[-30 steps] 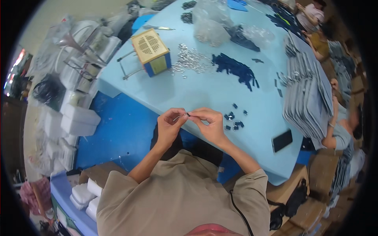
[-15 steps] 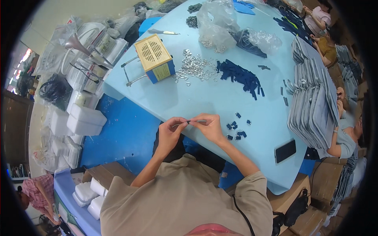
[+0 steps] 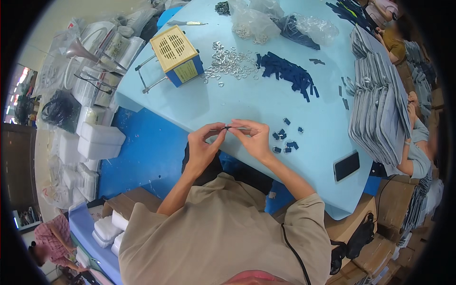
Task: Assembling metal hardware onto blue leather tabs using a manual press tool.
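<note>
Over the near edge of the light blue table [image 3: 190, 108], my left hand [image 3: 202, 146] and my right hand [image 3: 255, 141] meet fingertip to fingertip. Thumbs and forefingers of both pinch one small dark strip [image 3: 227, 127], mostly covered by the fingers; whether a ring is on it I cannot tell. To the right of my right hand lie several short navy strips looped through metal rings [image 3: 283, 135]. Farther back are a scattered pile of silver metal rings [image 3: 228, 62] and a heap of loose navy strips [image 3: 289, 75].
A wood-and-blue box with metal rods [image 3: 176, 54] stands left of the rings. Clear plastic bags [image 3: 256, 21] lie at the back. On the right are a phone [image 3: 346, 166] and stacked grey folded pieces [image 3: 380, 104]. Other people sit along the right side.
The camera view has shifted, so the table and its things appear higher in the picture. Both hands keep their pinch on the dark strip, with fingers slightly rearranged.
</note>
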Demonstrator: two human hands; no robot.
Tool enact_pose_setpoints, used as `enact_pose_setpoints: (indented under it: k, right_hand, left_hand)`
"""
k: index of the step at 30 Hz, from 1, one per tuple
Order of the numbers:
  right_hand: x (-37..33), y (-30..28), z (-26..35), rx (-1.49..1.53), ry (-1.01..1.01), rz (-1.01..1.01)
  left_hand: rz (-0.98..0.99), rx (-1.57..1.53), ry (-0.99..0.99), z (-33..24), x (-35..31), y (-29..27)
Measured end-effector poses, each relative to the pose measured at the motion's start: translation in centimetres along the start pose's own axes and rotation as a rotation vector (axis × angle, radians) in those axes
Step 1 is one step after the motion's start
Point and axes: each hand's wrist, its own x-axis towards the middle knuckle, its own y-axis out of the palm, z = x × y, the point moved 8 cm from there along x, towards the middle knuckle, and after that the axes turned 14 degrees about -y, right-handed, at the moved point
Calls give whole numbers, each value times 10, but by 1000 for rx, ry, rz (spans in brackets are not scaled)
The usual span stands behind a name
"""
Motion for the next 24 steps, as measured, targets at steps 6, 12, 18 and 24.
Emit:
enact_pose_setpoints:
  k: [6, 12, 18, 24]
  right_hand:
    - [2, -2, -2, 72, 30, -28]
    - [3, -5, -3, 144, 38, -25]
    - [2, -7, -7, 164, 72, 3]
    - [4, -4, -7, 171, 91, 23]
  left_hand:
    - [22, -66, -17, 4, 2, 3]
    - [94, -293, -42, 10, 4, 8]
    - [121, -305, -75, 18, 8, 8]
    - [122, -328, -10, 14, 7, 7]
